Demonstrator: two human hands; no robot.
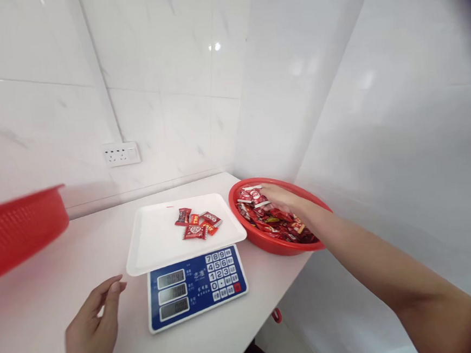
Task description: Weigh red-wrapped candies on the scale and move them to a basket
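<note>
My right hand (280,197) reaches into the red basin (265,243). Its fingers are closed on red-and-white wrapped candies (257,195) at the basin's left side; part of the fingers is hidden behind the wrist. More red wrapped candies (272,222) fill the basin below. My left hand (92,323) hovers over the table left of the scale, thumb and fingertips together, with nothing visible in them. On the digital scale (197,288) rests a white tray (154,232). Several red and dark-red wrapped candies (195,232) lie in a small cluster right of the tray's middle.
A red perforated basket (19,229) stands at the left edge of view. The white table (112,221) meets a tiled wall with a power socket (122,154). Another wall (403,185) rises close on the right. The table's front edge runs below the basin.
</note>
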